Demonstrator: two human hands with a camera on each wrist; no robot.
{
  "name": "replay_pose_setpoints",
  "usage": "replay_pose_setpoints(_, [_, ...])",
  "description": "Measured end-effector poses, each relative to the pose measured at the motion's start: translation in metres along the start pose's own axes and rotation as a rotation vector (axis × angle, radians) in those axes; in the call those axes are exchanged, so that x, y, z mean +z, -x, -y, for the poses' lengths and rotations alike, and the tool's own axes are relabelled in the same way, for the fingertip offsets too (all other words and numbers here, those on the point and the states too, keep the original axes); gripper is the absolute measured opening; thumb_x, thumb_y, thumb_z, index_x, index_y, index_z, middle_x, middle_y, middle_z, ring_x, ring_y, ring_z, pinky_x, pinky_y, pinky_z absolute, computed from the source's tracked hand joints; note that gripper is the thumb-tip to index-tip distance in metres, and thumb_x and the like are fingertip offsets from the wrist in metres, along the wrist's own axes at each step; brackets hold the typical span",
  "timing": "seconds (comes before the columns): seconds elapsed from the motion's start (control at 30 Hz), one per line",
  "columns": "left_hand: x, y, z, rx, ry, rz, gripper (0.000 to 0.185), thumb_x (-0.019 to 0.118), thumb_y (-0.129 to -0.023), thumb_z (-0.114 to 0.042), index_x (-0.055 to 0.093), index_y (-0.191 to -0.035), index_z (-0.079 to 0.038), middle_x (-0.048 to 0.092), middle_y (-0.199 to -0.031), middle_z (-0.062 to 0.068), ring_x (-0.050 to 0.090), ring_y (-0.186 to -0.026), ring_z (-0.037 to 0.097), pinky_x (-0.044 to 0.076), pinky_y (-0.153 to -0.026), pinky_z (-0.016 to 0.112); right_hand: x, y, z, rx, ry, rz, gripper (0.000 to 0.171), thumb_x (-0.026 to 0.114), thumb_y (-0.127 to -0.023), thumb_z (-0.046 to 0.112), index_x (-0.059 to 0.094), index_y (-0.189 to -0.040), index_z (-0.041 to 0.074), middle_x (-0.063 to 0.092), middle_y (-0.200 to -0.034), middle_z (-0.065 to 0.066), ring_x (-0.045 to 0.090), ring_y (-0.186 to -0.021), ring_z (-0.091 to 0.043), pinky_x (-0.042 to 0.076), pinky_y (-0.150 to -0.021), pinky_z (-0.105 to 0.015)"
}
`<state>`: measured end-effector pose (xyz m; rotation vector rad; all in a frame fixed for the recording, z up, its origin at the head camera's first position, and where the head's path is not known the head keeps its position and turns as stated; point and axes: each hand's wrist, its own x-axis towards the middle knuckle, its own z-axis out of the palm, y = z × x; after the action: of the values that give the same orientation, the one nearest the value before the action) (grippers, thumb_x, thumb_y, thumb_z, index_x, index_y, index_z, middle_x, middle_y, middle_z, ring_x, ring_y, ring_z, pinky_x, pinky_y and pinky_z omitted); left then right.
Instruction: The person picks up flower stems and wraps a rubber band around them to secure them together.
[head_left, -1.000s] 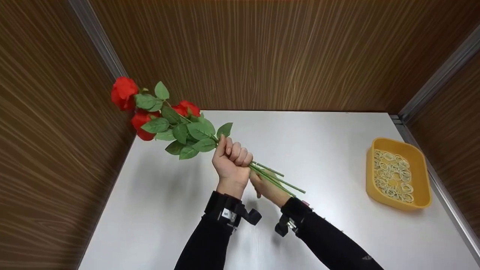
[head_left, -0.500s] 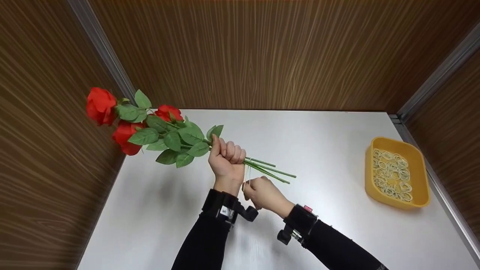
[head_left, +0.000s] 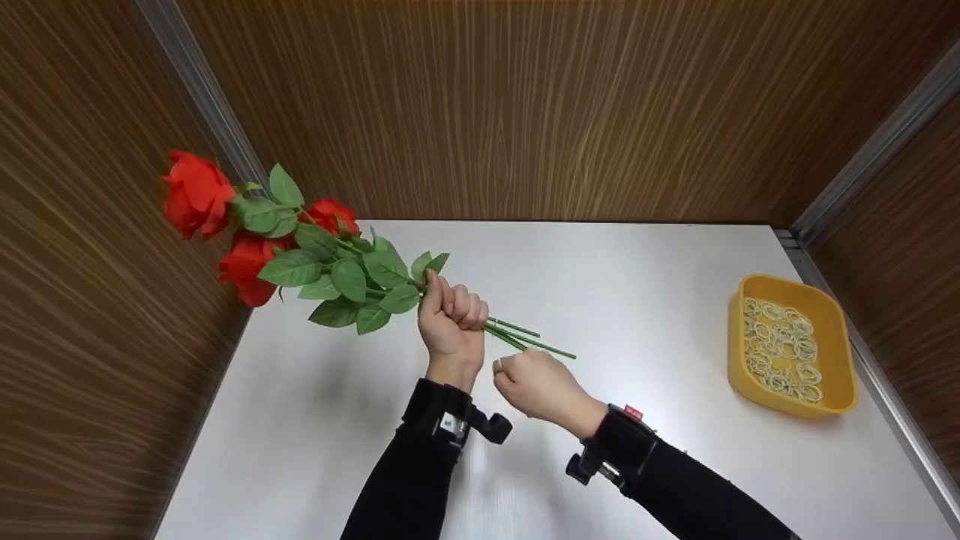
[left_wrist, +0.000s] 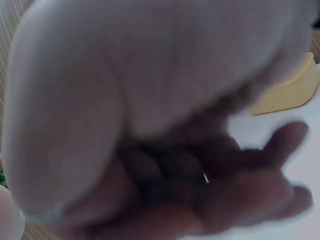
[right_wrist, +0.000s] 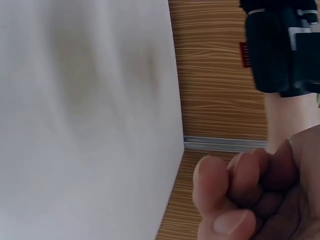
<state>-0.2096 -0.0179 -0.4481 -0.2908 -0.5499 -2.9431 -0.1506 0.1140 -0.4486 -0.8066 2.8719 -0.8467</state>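
My left hand (head_left: pixel 454 334) grips a bunch of red roses (head_left: pixel 196 196) round the stems, below the green leaves (head_left: pixel 349 279). The flower heads point to the far left, and the bare stem ends (head_left: pixel 551 349) stick out to the right of the fist. Just below those ends is my right hand (head_left: pixel 541 386), its fingers curled. A pale rubber band (head_left: pixel 500 363) shows faintly at its fingertips; most of it is hidden. In the right wrist view the thumb (right_wrist: pixel 232 222) lies against the curled fingers. The left wrist view is mostly filled by blurred hands.
A yellow tray (head_left: pixel 840 345) holding many pale rubber bands (head_left: pixel 784 352) stands at the right of the white table (head_left: pixel 637 300). Brown wood-grain panels (head_left: pixel 525 112) close in the back and both sides.
The right hand has drawn down from the stems, stretching a rubber band, then shifted slightly right. The roses have moved left with the left hand, which keeps its grip.
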Motion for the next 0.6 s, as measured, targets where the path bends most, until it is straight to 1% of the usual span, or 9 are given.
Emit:
replay_pose_setpoints(0.1, [-0.001, 0.0, 0.0, 0.001, -0.026, 0.012, 0.055, 0.029, -0.113, -0.033, 0.027, -0.062, -0.016, 0.014, -0.052, -0.004, 0.009, -0.043, 0.009, 0.008, -0.045, 0.024, -0.011, 0.001, 0.003, -0.042, 0.147, -0.055, 0.038, 0.054, -0.091, 0.004, 0.038, -0.058, 0.017, 0.026, -0.054, 0.011, 0.029, -0.048, -0.009, 0.025, -0.043, -0.025])
replay_pose_setpoints(0.2, [-0.002, 0.0, 0.0, 0.003, -0.063, 0.019, 0.054, 0.031, -0.113, -0.033, 0.028, -0.062, -0.017, 0.015, -0.052, -0.004, 0.01, -0.043, 0.009, 0.009, -0.044, 0.024, -0.023, 0.001, 0.004, -0.077, 0.27, -0.098, 0.035, 0.056, -0.092, 0.006, 0.045, -0.06, 0.015, 0.027, -0.055, 0.008, 0.03, -0.049, -0.012, 0.028, -0.04, -0.03])
replay_pose_setpoints(0.27, [-0.003, 0.0, 0.0, 0.002, -0.088, 0.025, 0.054, 0.032, -0.113, -0.033, 0.029, -0.062, -0.017, 0.016, -0.052, -0.004, 0.011, -0.042, 0.009, 0.009, -0.044, 0.024, -0.031, 0.0, 0.004, -0.103, 0.339, -0.134, 0.034, 0.058, -0.092, 0.006, 0.046, -0.061, 0.014, 0.027, -0.056, 0.008, 0.029, -0.048, -0.012, 0.029, -0.038, -0.031])
replay_pose_setpoints(0.47, [-0.004, 0.0, 0.001, -0.01, -0.118, 0.031, 0.053, 0.032, -0.113, -0.032, 0.026, -0.063, -0.016, 0.016, -0.052, -0.004, 0.012, -0.042, 0.009, 0.01, -0.044, 0.025, -0.051, -0.002, 0.001, -0.192, 0.456, -0.228, 0.039, 0.059, -0.092, 0.004, 0.037, -0.061, 0.016, 0.021, -0.057, 0.01, 0.024, -0.048, -0.01, 0.027, -0.036, -0.029])
replay_pose_setpoints(0.6, [-0.006, 0.0, 0.001, -0.016, -0.125, 0.042, 0.053, 0.033, -0.113, -0.033, 0.025, -0.063, -0.015, 0.015, -0.052, -0.004, 0.012, -0.043, 0.009, 0.009, -0.044, 0.025, -0.064, -0.004, -0.001, -0.239, 0.495, -0.277, 0.04, 0.058, -0.089, 0.0, 0.034, -0.062, 0.016, 0.019, -0.057, 0.01, 0.021, -0.049, -0.009, 0.026, -0.036, -0.029])
